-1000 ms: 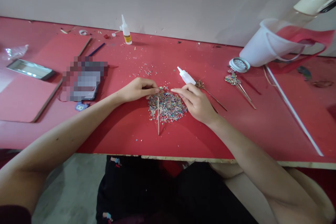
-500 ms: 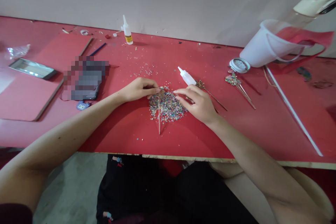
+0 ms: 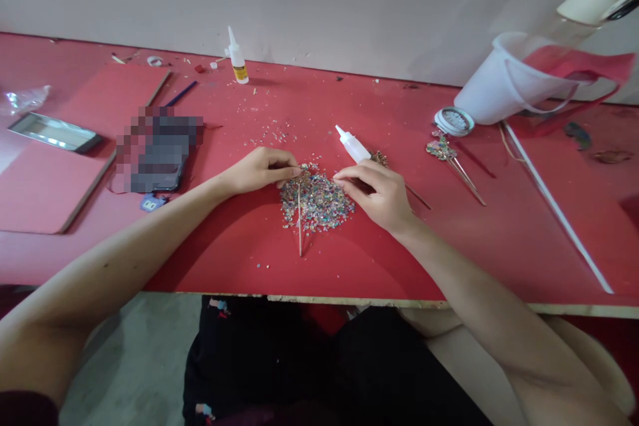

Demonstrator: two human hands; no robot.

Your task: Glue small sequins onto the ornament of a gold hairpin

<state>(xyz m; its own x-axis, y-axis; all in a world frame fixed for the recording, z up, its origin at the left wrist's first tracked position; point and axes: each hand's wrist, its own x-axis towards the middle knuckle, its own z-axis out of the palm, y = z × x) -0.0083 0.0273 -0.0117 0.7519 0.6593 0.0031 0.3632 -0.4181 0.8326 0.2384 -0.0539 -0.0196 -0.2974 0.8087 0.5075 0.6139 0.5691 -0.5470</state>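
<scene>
A pile of small multicoloured sequin chips (image 3: 319, 200) lies on the red table (image 3: 349, 259). A thin gold stick (image 3: 300, 226) runs from the pile toward me. My left hand (image 3: 259, 170) pinches the stick's top end at the pile's left edge. On the pile's right side, my right hand (image 3: 382, 193) has its fingers curled and its thumb and forefinger pinched together over the chips; what they hold is too small to name. A small white glue bottle (image 3: 352, 144) lies just beyond my right hand.
Finished decorated sticks (image 3: 452, 160) lie right of my hand near a round tin (image 3: 454, 121) and a tipped white bucket (image 3: 499, 90). Another glue bottle (image 3: 235, 63) stands at the back. A phone (image 3: 157, 173), red board (image 3: 60, 160) and metal tray (image 3: 54, 132) sit left. A white rod (image 3: 556, 210) lies right.
My right hand's fingers have curled in from a stretched pointing pose into a pinch over the chips. My left hand and the stick have stayed put.
</scene>
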